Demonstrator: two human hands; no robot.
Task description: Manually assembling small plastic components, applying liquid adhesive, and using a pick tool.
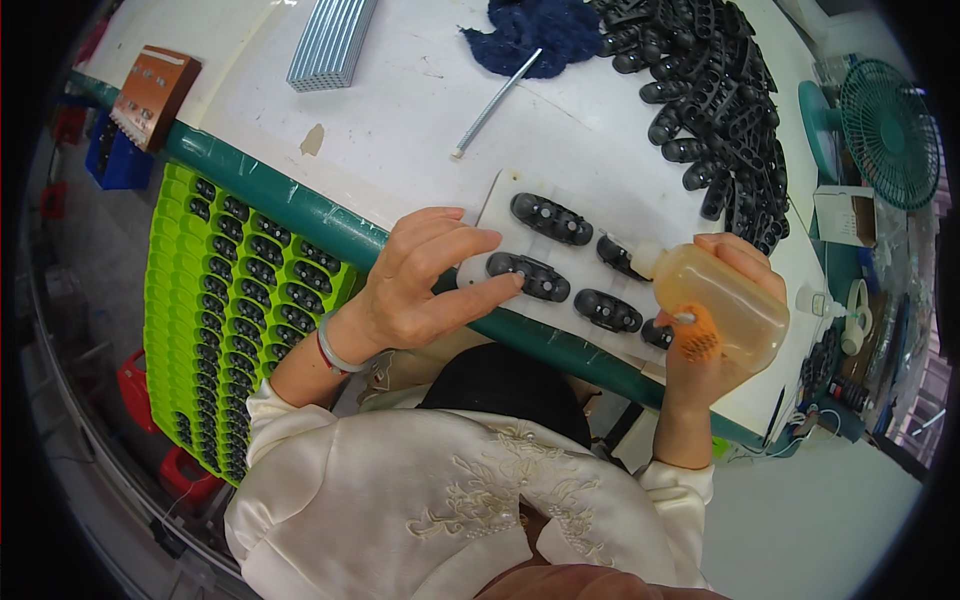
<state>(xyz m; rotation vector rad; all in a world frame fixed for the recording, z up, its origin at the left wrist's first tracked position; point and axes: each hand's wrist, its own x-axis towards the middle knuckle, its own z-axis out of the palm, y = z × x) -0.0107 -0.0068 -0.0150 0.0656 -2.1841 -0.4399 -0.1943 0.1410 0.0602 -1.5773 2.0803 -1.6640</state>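
Observation:
My right hand (738, 262) is wrapped round a translucent squeeze bottle (730, 305) of amber liquid, tipped so its pale nozzle points left. That nozzle is right at a black plastic part (615, 255) on a white board (515, 185); whether it touches cannot be made out. An orange mesh-like piece (697, 335) shows against the bottle near my right wrist. My left hand (415, 280) has its fingers apart, the index fingertip resting on or just over another black part (540, 280). Several more such parts lie in rows on the board, one partly hidden by the bottle.
Black parts are heaped (715, 110) at the far right. Beyond the board are a thin metal rod (497, 103), dark blue cloth (530, 35) and a bundle of rods (332, 45). Bright green trays (175, 300) of black parts stand left. A green fan (888, 133) is at right.

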